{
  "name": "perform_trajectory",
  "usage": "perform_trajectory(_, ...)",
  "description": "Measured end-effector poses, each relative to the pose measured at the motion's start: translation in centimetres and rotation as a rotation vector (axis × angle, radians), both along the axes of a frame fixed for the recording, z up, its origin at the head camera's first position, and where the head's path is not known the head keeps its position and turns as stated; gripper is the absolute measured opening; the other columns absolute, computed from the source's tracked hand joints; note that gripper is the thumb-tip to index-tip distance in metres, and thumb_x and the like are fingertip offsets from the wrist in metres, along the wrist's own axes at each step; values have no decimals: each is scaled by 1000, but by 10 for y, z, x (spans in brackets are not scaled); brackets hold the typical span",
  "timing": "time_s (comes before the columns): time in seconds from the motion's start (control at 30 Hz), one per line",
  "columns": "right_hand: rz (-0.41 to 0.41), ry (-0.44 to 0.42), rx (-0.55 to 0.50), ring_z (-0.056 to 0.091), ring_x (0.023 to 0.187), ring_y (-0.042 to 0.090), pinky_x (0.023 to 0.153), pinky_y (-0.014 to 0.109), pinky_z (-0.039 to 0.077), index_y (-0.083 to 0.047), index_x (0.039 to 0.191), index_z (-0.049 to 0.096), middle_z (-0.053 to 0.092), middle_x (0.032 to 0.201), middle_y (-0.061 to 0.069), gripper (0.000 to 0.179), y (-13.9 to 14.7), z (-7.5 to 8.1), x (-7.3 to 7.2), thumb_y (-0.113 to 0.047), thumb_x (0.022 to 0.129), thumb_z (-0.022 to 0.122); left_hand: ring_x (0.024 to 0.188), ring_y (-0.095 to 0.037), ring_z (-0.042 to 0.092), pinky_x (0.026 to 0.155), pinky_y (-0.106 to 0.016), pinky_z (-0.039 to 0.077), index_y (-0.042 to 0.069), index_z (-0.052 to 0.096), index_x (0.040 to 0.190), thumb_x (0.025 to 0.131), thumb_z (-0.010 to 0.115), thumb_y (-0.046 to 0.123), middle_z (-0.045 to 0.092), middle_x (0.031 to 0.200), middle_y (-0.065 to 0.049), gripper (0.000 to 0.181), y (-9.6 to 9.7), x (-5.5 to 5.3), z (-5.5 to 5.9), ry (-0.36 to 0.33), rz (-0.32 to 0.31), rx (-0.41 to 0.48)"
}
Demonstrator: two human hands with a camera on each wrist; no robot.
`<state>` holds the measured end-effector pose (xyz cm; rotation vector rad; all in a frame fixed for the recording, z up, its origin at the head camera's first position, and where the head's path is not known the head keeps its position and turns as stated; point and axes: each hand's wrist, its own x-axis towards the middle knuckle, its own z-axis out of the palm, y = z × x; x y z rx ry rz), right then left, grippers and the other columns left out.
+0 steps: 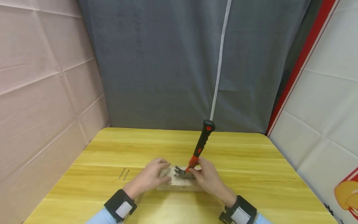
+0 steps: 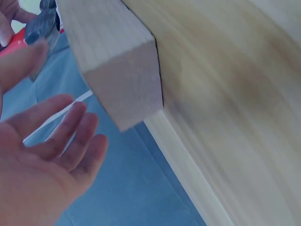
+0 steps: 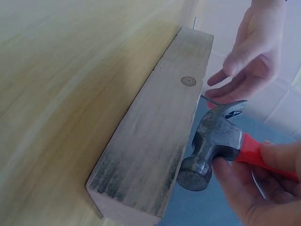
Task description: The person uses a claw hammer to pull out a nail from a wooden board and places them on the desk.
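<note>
A claw hammer [image 1: 202, 141] with a black and red handle leans over a pale wood block [image 1: 181, 188], its grip end up and away. My right hand [image 1: 209, 178] pinches the red neck just behind the steel head [image 3: 207, 146]. The head lies close over the block's top face, claw pointing left. From that face a thin nail [image 3: 209, 100] sticks out near the claw. My left hand [image 1: 151, 176], fingers spread and loosely bent, hovers at the block's left end [image 2: 127, 84] and holds nothing.
Two loose nails [image 1: 126, 175] lie on the yellow wood-grain table [image 1: 92, 186], left of my left hand. A grey curtain [image 1: 156, 68] hangs behind the table, with light cloth walls [image 1: 42, 93] on both sides.
</note>
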<state>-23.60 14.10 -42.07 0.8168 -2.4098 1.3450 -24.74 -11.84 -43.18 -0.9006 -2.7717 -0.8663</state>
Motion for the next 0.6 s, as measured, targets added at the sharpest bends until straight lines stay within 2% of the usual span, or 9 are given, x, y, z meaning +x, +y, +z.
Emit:
perform_trajectory(0.2, -16, -21, -33, 72, 87, 27, 68, 24, 60, -8, 108, 62, 68, 95, 5, 26, 0, 0, 1, 6, 89, 74, 112, -23, 63, 93, -38, 56, 1, 64, 132, 90, 79, 18, 65, 127, -9, 47, 10, -3, -1, 34, -3, 128)
perform_trajectory(0.43, -17, -59, -84, 72, 89, 29, 70, 26, 61, -8, 108, 63, 68, 96, 3, 27, 0, 1, 3, 7, 89, 74, 105, -20, 66, 87, -27, 58, 4, 64, 130, 89, 78, 6, 68, 119, -8, 44, 19, -4, -1, -65, 3, 293)
perform_trajectory(0.6, -11, -87, -118, 71, 93, 31, 72, 27, 62, -7, 108, 64, 67, 97, 6, 27, -1, 1, 4, 10, 89, 73, 98, -19, 68, 83, -22, 58, 0, 64, 124, 88, 77, -1, 69, 108, -5, 38, 23, -6, -2, -87, -24, 350)
